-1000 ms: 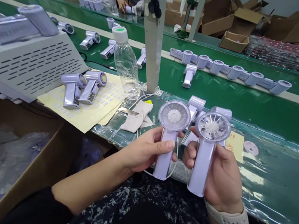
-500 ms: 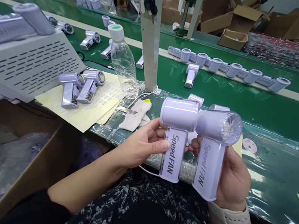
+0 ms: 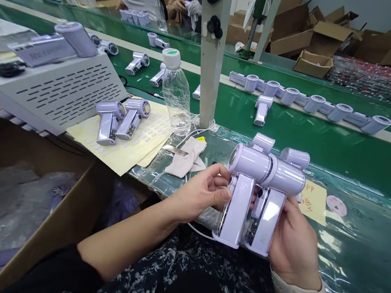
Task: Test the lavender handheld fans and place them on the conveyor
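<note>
Together, the left hand (image 3: pixel 207 190) and the right hand (image 3: pixel 296 246) grasp a lilac fan (image 3: pixel 238 210) and a second lilac fan (image 3: pixel 271 220), each by its handle — roughly upright, barrels appearing to meet, on the near right of a clear plastic bottle (image 3: pixel 177 94). The handles' lower ends hang close to the near edge of a green bench (image 3: pixel 358 246), whose surface stretches on, farther right of the bottle, past a yellow note (image 3: pixel 315 205). Partly hidden fans (image 3: pixel 295 157) crowd the held pair's far side. Left of the bottle, a pair of fans (image 3: pixel 108 128) rests on a yellow sticker sheet (image 3: pixel 122 162); in front of it — near the edge — lies a white cloth (image 3: pixel 181 161). Beyond, to the bottle's right, runs a row of fans (image 3: pixel 314 104).
</note>
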The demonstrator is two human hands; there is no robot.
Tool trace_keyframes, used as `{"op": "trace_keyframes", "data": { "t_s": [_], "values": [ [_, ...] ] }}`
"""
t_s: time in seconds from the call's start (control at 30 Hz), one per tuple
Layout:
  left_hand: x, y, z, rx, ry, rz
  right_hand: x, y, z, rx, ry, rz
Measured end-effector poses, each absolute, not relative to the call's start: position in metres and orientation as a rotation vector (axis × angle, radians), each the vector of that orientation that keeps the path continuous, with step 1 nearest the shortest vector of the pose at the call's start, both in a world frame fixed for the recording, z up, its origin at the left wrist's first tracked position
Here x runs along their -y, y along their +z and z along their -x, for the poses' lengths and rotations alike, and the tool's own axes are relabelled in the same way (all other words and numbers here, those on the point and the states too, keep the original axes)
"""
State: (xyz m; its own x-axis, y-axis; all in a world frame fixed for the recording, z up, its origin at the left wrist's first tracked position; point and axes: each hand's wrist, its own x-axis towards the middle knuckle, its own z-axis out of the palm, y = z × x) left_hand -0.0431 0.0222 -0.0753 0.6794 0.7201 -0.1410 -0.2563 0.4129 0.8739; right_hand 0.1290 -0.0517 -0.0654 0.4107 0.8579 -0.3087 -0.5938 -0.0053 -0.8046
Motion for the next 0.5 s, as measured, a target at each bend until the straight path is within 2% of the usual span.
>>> {"op": "trace_keyframes", "data": {
  "t_s": [0.17, 0.3, 0.5],
  "values": [
    [-0.026, -0.074, 0.046, -0.548, 0.642, -1.047, 0.057, -0.064, -0.131, 0.419, 1.221, 1.074],
    [-0.026, -0.063, 0.052, -0.541, 0.737, -1.474, 0.075, -0.059, -0.141, 0.840, 0.958, 1.175],
    [-0.027, -0.069, 0.053, -0.109, 1.505, -2.340, 0.092, -0.051, -0.156, 1.602, 0.515, 1.055]
  ]
}}
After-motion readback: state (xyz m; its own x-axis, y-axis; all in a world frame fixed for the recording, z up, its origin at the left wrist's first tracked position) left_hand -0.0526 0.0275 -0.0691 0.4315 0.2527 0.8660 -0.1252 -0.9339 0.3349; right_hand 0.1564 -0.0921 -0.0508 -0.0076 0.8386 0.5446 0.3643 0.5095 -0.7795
